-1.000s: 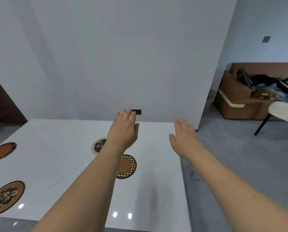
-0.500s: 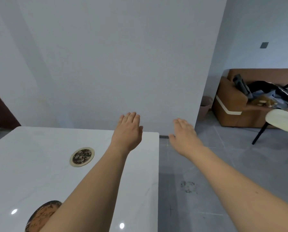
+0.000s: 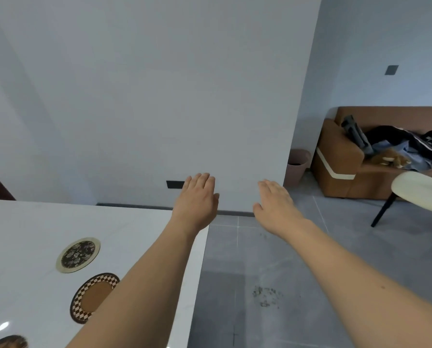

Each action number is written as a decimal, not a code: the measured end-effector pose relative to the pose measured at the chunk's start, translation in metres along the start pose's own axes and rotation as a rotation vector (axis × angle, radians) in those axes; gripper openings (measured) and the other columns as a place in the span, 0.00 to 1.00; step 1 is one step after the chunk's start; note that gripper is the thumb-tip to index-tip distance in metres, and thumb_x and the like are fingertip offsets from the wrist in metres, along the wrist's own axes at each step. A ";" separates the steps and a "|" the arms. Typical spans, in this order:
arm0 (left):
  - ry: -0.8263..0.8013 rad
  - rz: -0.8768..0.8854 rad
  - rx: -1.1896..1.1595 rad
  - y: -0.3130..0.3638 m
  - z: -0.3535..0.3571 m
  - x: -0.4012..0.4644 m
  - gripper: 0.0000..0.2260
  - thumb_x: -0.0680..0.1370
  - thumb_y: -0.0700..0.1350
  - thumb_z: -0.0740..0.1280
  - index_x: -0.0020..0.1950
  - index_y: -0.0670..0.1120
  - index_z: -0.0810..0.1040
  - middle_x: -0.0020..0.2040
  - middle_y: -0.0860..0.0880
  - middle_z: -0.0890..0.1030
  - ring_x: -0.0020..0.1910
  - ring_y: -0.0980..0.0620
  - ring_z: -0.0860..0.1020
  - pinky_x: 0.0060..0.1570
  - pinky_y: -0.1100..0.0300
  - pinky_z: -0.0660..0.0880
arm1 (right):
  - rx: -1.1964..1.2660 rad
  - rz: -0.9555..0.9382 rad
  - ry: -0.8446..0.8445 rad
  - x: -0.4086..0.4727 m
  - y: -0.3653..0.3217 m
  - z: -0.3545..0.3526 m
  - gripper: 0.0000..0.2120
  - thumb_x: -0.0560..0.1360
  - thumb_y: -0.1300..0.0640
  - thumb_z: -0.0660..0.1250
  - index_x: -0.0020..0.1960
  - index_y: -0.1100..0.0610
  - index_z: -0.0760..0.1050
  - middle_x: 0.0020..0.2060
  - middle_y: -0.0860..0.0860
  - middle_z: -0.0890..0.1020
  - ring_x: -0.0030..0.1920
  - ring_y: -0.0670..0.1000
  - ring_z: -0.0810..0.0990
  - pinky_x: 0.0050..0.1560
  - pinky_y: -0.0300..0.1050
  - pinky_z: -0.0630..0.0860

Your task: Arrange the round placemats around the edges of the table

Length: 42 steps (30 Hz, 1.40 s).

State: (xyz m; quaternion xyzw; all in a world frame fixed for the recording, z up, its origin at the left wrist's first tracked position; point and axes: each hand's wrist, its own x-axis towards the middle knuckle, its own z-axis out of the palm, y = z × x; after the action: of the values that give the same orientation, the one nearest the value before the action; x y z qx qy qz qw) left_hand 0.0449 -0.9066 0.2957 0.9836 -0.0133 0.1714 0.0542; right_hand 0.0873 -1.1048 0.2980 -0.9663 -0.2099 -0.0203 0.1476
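A white table (image 3: pixel 29 229) fills the lower left. On it lies a round placemat with a dark floral centre and cream rim (image 3: pixel 78 254). Nearer me sits a checkered-rim placemat with a brown centre (image 3: pixel 92 297), partly hidden by my left forearm. A sliver of a third brown placemat (image 3: pixel 9 342) shows at the bottom left edge. My left hand (image 3: pixel 197 199) is held out flat above the table's far right corner, empty. My right hand (image 3: pixel 276 204) is stretched out flat over the floor, to the right of the table, also empty.
A white wall stands straight ahead. Grey tiled floor (image 3: pixel 285 272) lies right of the table. A brown sofa (image 3: pixel 340 159) piled with clothes, a pink bin (image 3: pixel 297 169) and a cream chair (image 3: pixel 423 194) stand at the right.
The view has swung right and then a little back left, so the table slid left and the checkered placemat returned into sight. Both hands stay outstretched, flat and empty.
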 end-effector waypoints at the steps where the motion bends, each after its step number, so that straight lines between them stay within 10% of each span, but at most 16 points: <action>1: -0.002 0.002 0.007 0.006 0.002 0.008 0.20 0.82 0.47 0.54 0.72 0.40 0.63 0.74 0.43 0.64 0.74 0.44 0.59 0.75 0.49 0.50 | 0.005 0.000 -0.004 0.008 0.010 -0.003 0.28 0.78 0.56 0.53 0.76 0.62 0.51 0.77 0.57 0.55 0.77 0.55 0.51 0.76 0.52 0.48; 42: -0.037 -0.283 0.040 -0.124 0.197 0.522 0.21 0.82 0.48 0.53 0.73 0.41 0.62 0.74 0.44 0.65 0.75 0.45 0.60 0.76 0.50 0.50 | 0.000 -0.230 -0.207 0.607 0.164 0.036 0.29 0.80 0.54 0.52 0.77 0.61 0.48 0.78 0.56 0.52 0.77 0.55 0.48 0.77 0.51 0.46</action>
State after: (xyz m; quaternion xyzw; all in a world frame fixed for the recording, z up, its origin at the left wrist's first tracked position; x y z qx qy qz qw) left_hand 0.6075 -0.8093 0.2752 0.9796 0.1281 0.1439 0.0578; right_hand 0.7074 -0.9939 0.2796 -0.9329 -0.3332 0.0627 0.1217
